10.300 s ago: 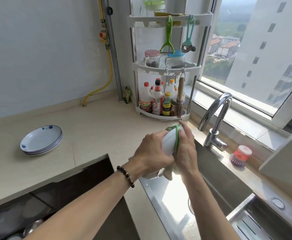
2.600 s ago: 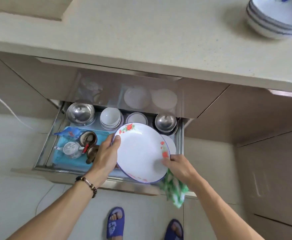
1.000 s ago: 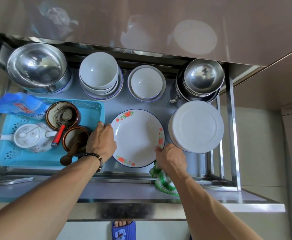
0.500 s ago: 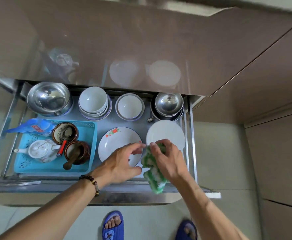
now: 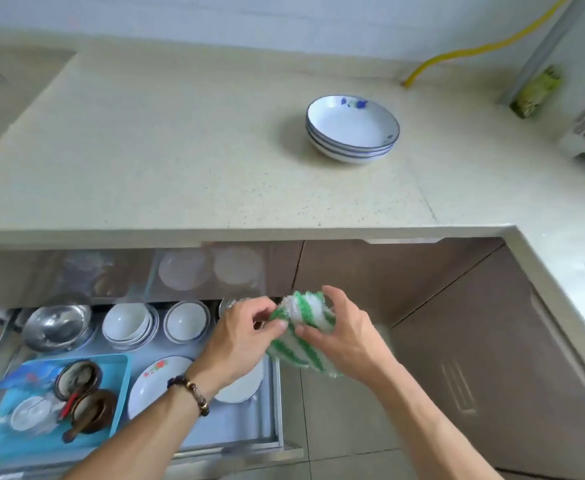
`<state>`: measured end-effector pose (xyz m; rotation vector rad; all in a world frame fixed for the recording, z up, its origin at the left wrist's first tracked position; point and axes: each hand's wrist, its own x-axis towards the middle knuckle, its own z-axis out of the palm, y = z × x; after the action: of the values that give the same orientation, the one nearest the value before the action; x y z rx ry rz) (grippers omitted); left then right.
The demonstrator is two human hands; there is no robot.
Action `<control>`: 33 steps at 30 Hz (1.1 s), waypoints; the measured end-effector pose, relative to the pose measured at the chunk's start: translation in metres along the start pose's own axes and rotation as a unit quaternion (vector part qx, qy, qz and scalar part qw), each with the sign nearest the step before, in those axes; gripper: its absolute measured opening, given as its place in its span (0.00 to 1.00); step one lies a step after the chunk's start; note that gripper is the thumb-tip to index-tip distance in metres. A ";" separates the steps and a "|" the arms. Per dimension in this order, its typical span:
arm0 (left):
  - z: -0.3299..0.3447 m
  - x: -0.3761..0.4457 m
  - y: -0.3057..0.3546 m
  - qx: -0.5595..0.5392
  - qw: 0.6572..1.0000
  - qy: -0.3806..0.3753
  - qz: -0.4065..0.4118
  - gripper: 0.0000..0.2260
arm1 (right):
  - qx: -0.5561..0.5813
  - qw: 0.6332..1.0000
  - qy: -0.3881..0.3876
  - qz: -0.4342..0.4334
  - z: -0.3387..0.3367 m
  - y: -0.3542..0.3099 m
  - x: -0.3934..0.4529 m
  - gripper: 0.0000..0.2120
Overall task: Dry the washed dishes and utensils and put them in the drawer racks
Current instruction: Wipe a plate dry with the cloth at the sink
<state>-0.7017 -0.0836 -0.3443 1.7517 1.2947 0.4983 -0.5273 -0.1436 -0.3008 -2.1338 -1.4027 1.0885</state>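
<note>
Right, you're holding the green-and-white striped cloth (image 5: 301, 336) in front of you, above the right edge of the open drawer (image 5: 277, 403). Your left hand (image 5: 241, 341) is pinching its left edge between thumb and curled fingers, and your right hand (image 5: 341, 336) is gripping its right side, fingers arched over the top and thumb underneath. Both hands are closed on the cloth, which is hanging bunched between them.

Below your left wrist, the red-flowered plate (image 5: 156, 382) is lying flat in the drawer, with a plain white plate (image 5: 242, 386) just beside it on the right, partly hidden by your forearm. Behind them a steel bowl (image 5: 57, 325), a stack of white bowls (image 5: 128, 325) and a single white bowl (image 5: 185, 320) are sitting in a row. A blue tray (image 5: 118, 386) with brown pots is filling the drawer's left side.

Up on the counter (image 5: 180, 150), a stack of blue-rimmed dishes (image 5: 351, 128) is waiting well apart from your hands.
</note>
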 end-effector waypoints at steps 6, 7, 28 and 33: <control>-0.002 0.024 0.096 -0.016 1.000 -0.003 0.011 0.10 | -0.024 0.997 0.058 -0.036 -0.105 0.003 -0.011 0.15; -0.003 0.031 0.111 -0.016 1.000 -0.008 0.016 0.10 | -0.012 0.996 0.066 -0.052 -0.118 0.000 -0.008 0.14; -0.038 0.288 0.177 0.099 0.978 0.150 -0.104 0.23 | 0.042 0.974 0.171 0.142 -0.257 -0.033 0.232 0.26; -0.039 0.318 0.162 0.095 0.981 0.125 -0.116 0.14 | -0.022 0.976 0.150 0.155 -0.246 -0.032 0.275 0.24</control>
<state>-0.5200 0.2093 -0.2447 1.7002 1.7513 0.4848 -0.3017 0.1421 -0.2341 -2.4846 -0.9887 0.7934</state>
